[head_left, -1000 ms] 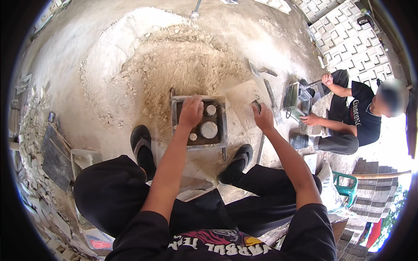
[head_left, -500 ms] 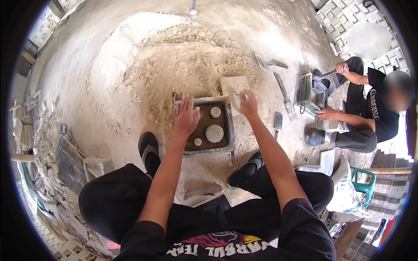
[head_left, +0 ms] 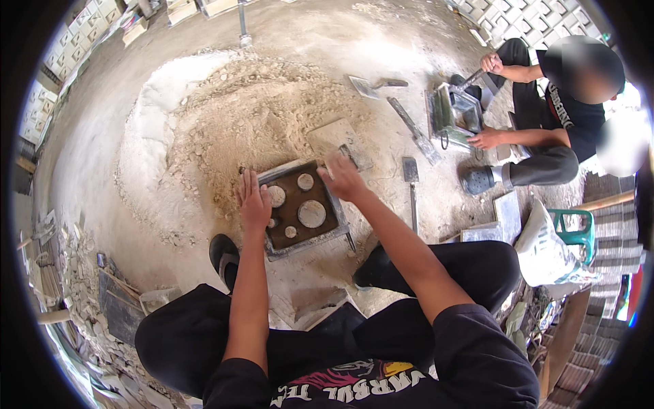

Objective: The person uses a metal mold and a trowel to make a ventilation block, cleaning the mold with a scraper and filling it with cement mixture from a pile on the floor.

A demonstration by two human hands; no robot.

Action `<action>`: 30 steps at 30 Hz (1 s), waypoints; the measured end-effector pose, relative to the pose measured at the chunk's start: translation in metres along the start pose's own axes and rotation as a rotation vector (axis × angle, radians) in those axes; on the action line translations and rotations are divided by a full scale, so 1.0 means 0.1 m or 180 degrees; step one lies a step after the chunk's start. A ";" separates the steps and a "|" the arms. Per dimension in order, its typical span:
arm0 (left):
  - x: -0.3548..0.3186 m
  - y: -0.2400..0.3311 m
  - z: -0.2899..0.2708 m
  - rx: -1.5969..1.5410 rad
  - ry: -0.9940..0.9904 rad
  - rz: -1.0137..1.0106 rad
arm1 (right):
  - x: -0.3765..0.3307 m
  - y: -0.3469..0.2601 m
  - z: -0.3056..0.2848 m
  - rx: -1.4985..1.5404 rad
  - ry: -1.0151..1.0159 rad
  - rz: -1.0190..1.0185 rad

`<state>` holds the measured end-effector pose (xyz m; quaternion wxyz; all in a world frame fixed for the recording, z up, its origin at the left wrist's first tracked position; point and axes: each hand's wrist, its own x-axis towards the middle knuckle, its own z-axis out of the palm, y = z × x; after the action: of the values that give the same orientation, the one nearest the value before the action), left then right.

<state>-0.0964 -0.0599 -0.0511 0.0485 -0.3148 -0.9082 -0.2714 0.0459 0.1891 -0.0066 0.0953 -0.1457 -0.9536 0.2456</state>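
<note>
A square metal mould (head_left: 300, 210) with a dark inside and several pale round pegs sits on the ground between my feet. My left hand (head_left: 253, 202) lies flat with spread fingers on the mould's left rim. My right hand (head_left: 343, 178) grips the mould's upper right corner, beside a flat grey slab (head_left: 336, 139) lying on the sand heap (head_left: 231, 123).
A person in black squats at the right over a second metal mould (head_left: 455, 114). Trowels (head_left: 376, 84) and a flat tool (head_left: 411, 178) lie on the ground between us. A white sack (head_left: 545, 252) and a green stool (head_left: 578, 228) stand at the right. Stacked blocks line the edges.
The view has shifted, so the mould and my hands sit lower and more central. My right hand has come from the mould's right side onto its upper right corner.
</note>
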 end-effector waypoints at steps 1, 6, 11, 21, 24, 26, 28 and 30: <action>-0.03 0.01 -0.03 -0.0029 -0.0106 0.0007 | -0.10 -0.01 0.13 -0.0182 -0.0083 0.0050; -0.53 0.15 -0.09 0.0136 -0.0122 0.0002 | -0.69 0.06 0.39 0.0595 0.0251 0.1700; -1.00 0.39 -0.14 0.0672 -0.0315 0.0019 | -0.84 -0.53 0.41 0.1322 0.0311 0.1864; -0.99 0.28 -0.27 0.0593 -0.0079 -0.0094 | -1.08 -1.10 0.71 -0.0418 0.0511 -0.0202; -0.84 0.07 -0.34 0.0565 0.0101 -0.0367 | -1.11 -1.27 0.80 -0.0341 0.0209 -0.0467; -0.72 0.11 -0.31 0.0376 0.0229 -0.0351 | -1.10 -1.31 0.84 -0.0406 0.0143 -0.0425; -0.69 0.21 -0.31 0.0375 -0.0096 -0.0235 | -1.08 -1.21 0.77 -0.0486 0.0083 -0.0238; -0.75 0.23 -0.30 0.0401 -0.0314 -0.0330 | -1.02 -1.05 0.64 -0.0706 0.0114 -0.0007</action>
<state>-0.0257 -0.1012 -0.0348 0.0093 -0.2767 -0.9399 -0.2000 0.1015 0.0400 -0.0205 0.0959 -0.1586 -0.9733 0.1358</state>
